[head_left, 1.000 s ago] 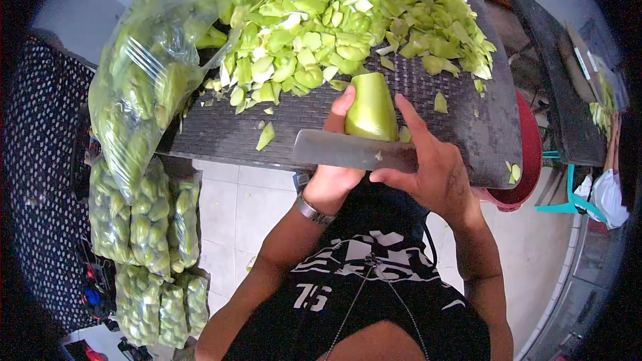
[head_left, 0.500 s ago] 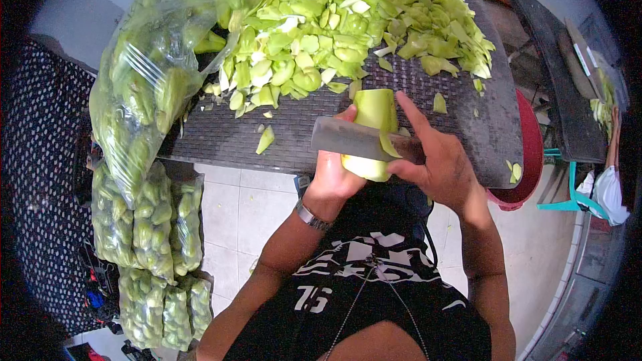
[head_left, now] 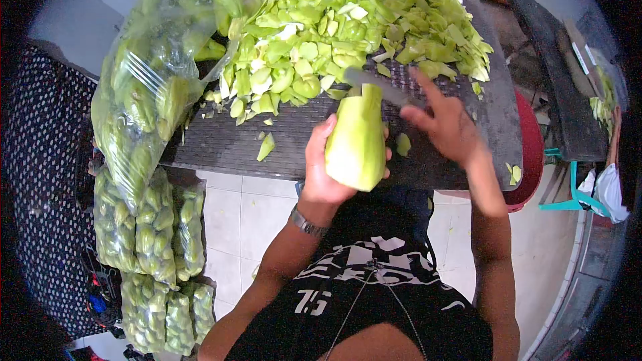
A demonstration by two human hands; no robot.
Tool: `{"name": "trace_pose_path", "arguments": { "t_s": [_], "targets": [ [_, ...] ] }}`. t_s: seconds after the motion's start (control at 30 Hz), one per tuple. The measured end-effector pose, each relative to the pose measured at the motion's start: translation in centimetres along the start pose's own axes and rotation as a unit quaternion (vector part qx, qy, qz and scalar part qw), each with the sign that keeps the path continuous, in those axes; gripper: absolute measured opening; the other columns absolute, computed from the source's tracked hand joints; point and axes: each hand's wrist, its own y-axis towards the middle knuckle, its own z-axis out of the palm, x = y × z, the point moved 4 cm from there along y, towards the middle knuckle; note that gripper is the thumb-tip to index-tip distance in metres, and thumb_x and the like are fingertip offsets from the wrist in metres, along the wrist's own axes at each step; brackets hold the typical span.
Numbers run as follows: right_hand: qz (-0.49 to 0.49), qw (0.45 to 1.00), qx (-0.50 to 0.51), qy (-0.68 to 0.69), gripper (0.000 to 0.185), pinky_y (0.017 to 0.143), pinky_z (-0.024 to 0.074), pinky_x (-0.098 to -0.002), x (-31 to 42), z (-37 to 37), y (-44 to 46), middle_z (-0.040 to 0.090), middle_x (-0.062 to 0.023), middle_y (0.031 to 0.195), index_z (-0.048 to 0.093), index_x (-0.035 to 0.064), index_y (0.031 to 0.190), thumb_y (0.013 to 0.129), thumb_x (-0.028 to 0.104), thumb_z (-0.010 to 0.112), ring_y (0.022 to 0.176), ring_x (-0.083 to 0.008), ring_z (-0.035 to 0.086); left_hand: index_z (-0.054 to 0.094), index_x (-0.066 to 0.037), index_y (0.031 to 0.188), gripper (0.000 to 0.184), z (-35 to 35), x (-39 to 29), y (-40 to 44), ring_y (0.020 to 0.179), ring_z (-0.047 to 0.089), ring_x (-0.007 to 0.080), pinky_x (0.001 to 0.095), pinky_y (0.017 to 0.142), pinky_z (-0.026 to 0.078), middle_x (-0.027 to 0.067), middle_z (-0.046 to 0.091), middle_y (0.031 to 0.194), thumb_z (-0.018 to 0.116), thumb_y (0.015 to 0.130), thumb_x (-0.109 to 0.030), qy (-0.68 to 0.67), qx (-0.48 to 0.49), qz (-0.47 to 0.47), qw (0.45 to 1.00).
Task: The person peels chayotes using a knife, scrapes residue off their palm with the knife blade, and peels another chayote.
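Note:
A pale green, peeled vegetable (head_left: pixel 356 147) rests in my left hand (head_left: pixel 326 170), whose fingers wrap round its sides above the near table edge. My right hand (head_left: pixel 447 124) grips a broad knife (head_left: pixel 381 85), blurred by motion, with the index finger stretched out. The blade lies across the far end of the vegetable; whether it touches is too blurred to tell. Beyond it spreads a big heap of green peelings (head_left: pixel 321 33) on the dark woven-pattern table (head_left: pixel 234 150). A loose peel (head_left: pixel 403 144) lies just right of the vegetable.
A clear bag of green vegetables (head_left: pixel 144 87) lies over the table's left side. Several filled bags (head_left: pixel 154 227) stand below it. At the right are a red tub (head_left: pixel 528 140), a turquoise stool (head_left: pixel 572 194), another dark table (head_left: pixel 568 107) and part of another person's arm (head_left: pixel 616 134).
The knife has moved from the middle of the vegetable to its far end, and my right hand has moved up and right. The vegetable has turned in my left hand; a peel has dropped onto the table.

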Motion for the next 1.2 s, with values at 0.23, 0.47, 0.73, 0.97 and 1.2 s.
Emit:
{"name": "trace_pose_path", "arguments": {
  "t_s": [0.23, 0.47, 0.73, 0.97, 1.2],
  "targets": [
    [0.281, 0.953, 0.059, 0.098, 0.062, 0.072, 0.0537, -0.0466, -2.1, -2.6, 0.5, 0.068, -0.0259, 0.085, 0.055, 0.0053, 0.137, 0.099, 0.054, 0.059, 0.081, -0.0374, 0.071, 0.052, -0.008, 0.142, 0.073, 1.9, -1.7, -0.7, 0.105, 0.065, 0.0339, 0.052, 0.087, 0.056, 0.0196, 0.063, 0.123, 0.048, 0.097, -0.066, -0.042, -0.083, 0.069, 0.993],
    [0.047, 0.989, -0.017, 0.137, 0.054, 0.062, 0.0517, -0.0455, 4.1, -0.7, -2.6, 0.064, -0.0194, 0.077, 0.062, 0.003, 0.11, 0.091, 0.053, 0.07, 0.066, -0.0344, 0.067, 0.053, -0.006, 0.138, 0.062, 2.1, -2.1, 0.9, 0.107, 0.066, 0.034, 0.05, 0.092, 0.055, 0.02, 0.065, 0.122, 0.052, 0.099, -0.055, 0.08, -0.108, 0.072, 0.988],
    [-0.105, 0.992, -0.031, -0.065, 0.061, 0.055, 0.0538, -0.0478, 7.8, 0.6, -5.0, 0.059, -0.0137, 0.08, 0.058, 0.005, 0.091, 0.08, 0.063, 0.073, 0.066, -0.0388, 0.066, 0.061, -0.01, 0.126, 0.052, 1.7, -0.8, 1.9, 0.096, 0.069, 0.0354, 0.0504, 0.088, 0.056, 0.0187, 0.07, 0.108, 0.057, 0.096, -0.051, 0.052, -0.113, 0.061, 0.99],
    [-0.108, 0.991, -0.009, -0.076, 0.058, 0.059, 0.051, -0.0445, 8.1, 0.7, -5.3, 0.057, -0.0143, 0.08, 0.059, 0.0015, 0.094, 0.077, 0.053, 0.08, 0.07, -0.0379, 0.064, 0.061, -0.011, 0.126, 0.051, 1.7, -0.4, 1.9, 0.095, 0.069, 0.0328, 0.0481, 0.088, 0.056, 0.0177, 0.07, 0.109, 0.057, 0.095, -0.051, 0.056, -0.12, 0.063, 0.989],
    [-0.108, 0.993, -0.024, -0.042, 0.059, 0.059, 0.0525, -0.0479, 6.5, 0.5, -4.6, 0.059, -0.0144, 0.081, 0.058, 0.0035, 0.092, 0.08, 0.059, 0.076, 0.071, -0.0392, 0.065, 0.06, -0.009, 0.127, 0.053, 1.6, -0.6, 1.8, 0.097, 0.069, 0.0339, 0.0489, 0.09, 0.056, 0.0191, 0.07, 0.111, 0.057, 0.095, -0.051, 0.055, -0.147, 0.082, 0.984]
  ]
}}
